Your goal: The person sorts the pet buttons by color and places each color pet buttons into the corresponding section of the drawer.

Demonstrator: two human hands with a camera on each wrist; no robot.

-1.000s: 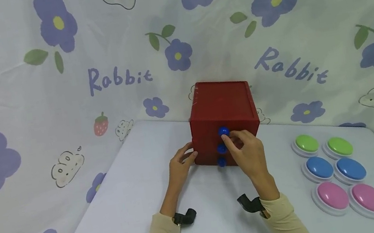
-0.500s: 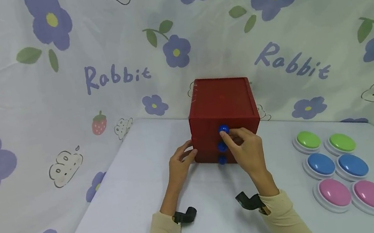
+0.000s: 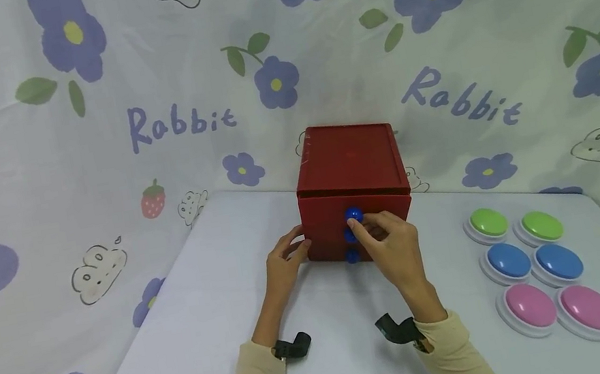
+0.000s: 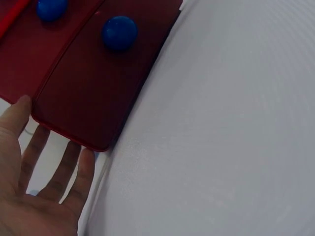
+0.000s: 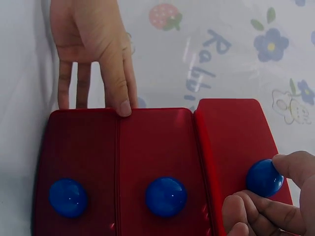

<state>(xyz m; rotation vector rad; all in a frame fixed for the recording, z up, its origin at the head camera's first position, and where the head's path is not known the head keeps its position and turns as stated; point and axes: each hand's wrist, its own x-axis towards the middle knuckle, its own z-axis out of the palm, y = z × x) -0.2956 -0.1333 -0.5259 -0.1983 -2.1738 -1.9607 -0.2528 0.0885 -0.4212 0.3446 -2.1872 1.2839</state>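
Observation:
A red box of three stacked drawers [image 3: 351,158] stands on the white table, each front bearing a round blue knob. My right hand [image 3: 395,249] pinches the top knob [image 5: 263,178] between thumb and fingers. The top drawer front [image 5: 231,128] stands out a little from the box, with a gap along its upper edge. The middle knob [image 5: 166,196] and bottom knob [image 5: 68,197] are on drawers that sit flush. With fairly straight fingers, my left hand [image 3: 282,268] touches the box's left side, its thumb at the front edge between the lower two drawers.
On the right of the white table [image 3: 200,336] are several push buttons in pairs: green [image 3: 489,221], blue [image 3: 509,260] and pink [image 3: 530,306]. A patterned cloth [image 3: 182,54] hangs behind the box and along the left side.
The top drawer has come slightly out toward me, with my right hand on its knob. My left hand keeps its place on the box's side. The head view has shifted a little.

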